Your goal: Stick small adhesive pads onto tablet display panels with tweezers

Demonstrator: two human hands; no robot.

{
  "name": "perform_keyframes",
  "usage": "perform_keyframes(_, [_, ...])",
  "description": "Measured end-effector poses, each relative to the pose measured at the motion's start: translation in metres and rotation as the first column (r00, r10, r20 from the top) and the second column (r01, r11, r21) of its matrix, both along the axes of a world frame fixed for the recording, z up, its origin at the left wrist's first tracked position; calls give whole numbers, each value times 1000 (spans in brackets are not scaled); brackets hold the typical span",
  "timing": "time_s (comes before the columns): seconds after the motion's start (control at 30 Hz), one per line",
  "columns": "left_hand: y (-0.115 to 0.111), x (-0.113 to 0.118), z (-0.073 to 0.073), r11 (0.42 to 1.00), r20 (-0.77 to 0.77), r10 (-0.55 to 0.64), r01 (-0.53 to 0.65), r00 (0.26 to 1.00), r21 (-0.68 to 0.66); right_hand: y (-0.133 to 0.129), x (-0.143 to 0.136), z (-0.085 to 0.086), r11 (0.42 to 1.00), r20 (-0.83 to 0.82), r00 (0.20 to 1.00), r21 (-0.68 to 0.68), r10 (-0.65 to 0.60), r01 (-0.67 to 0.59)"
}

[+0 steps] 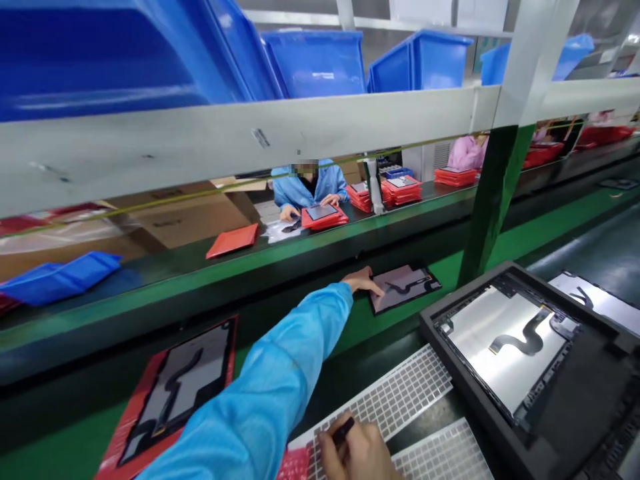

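My left arm, in a blue sleeve, stretches far forward. My left hand is closed at the left edge of a tablet display panel with a dark curved flex cable, its thumb over the panel's face. The panel lies on the green conveyor. Low in the view, my right hand is closed around a short black pen-like tool, most of it hidden by the fingers. Beneath that hand are white sheets of small grey square labels. Another display panel lies on a red bubble-wrap sleeve to the left.
A black foam tray holding a panel stands at right, with another panel beyond it. Overhead run a white shelf beam and blue bins. A green post rises ahead. Across the line, a co-worker handles red packages.
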State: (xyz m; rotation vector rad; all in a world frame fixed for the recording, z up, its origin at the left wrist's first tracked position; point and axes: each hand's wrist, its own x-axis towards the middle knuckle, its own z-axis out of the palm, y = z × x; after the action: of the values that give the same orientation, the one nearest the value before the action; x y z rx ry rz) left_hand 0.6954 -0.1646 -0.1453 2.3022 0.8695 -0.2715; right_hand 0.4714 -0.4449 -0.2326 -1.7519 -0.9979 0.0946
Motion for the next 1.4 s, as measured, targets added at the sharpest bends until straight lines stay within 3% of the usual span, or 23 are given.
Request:
perform_keyframes(0.07, [4, -8, 6, 999, -22, 11, -12, 1000, -47, 0, 7, 8, 993, 3, 997, 91, 80, -80])
perform_keyframes(0.2, [1, -41, 13, 981, 42, 83, -75, 996, -180, -5, 21, 15, 973, -54, 981, 144, 189, -180])
perform_keyframes(0.3, [1, -68, 25, 957, 236, 192, -128, 953, -262, -9, 30, 12, 958, -90, 965, 179, 244, -226])
perform_keyframes(0.4, [16, -107, 56, 950, 483, 278, -164, 830, -265, -13, 40, 5, 949, -107, 957, 198, 270, -246])
perform_keyframes(0.5, [38, -174, 102, 956, 642, 288, -174, 710, -237, -17, 50, -3, 959, -168, 954, 182, 248, -218])
perform_keyframes(0.6, [51, -263, 151, 966, 715, 257, -144, 650, -216, -21, 56, -7, 983, -317, 937, 151, 147, -103])
perform_keyframes(0.7, [47, -348, 188, 983, 712, 168, -63, 681, -172, -20, 58, -2, 987, -462, 884, 161, 74, 2])
perform_keyframes(0.77, [33, -388, 201, 991, 649, 59, 37, 758, -132, -18, 60, 2, 987, -511, 859, 152, 41, 43])
perform_keyframes(0.83, [13, -410, 198, 976, 539, -99, 188, 836, -113, -17, 62, 3, 990, -528, 849, 124, 5, 72])
perform_keyframes(0.9, [-11, -415, 179, 922, 417, -283, 364, 864, -129, -16, 64, 3, 993, -529, 849, 93, -16, 77])
perform_keyframes(1.0, [-45, -397, 131, 791, 262, -532, 583, 805, -184, -17, 66, 3, 994, -500, 865, 75, -26, 73])
perform_keyframes(1.1, [-71, -366, 84, 711, 142, -661, 676, 736, -194, -16, 64, 10, 993, -465, 884, 83, -41, 89])
perform_keyframes(1.17, [-81, -351, 66, 741, 91, -653, 659, 752, -129, -15, 62, 17, 993, -445, 894, 78, -47, 91])
perform_keyframes(1.23, [-85, -348, 62, 820, 85, -570, 572, 817, -10, -15, 59, 24, 993, -429, 902, 71, -53, 92])
perform_keyframes(1.3, [-81, -364, 65, 901, 103, -431, 421, 896, 108, -14, 58, 27, 993, -413, 909, 75, -52, 90])
perform_keyframes(1.4, [-67, -415, 64, 967, 57, -137, 121, 989, 224, -16, 58, 24, 992, -411, 911, 91, -41, 86])
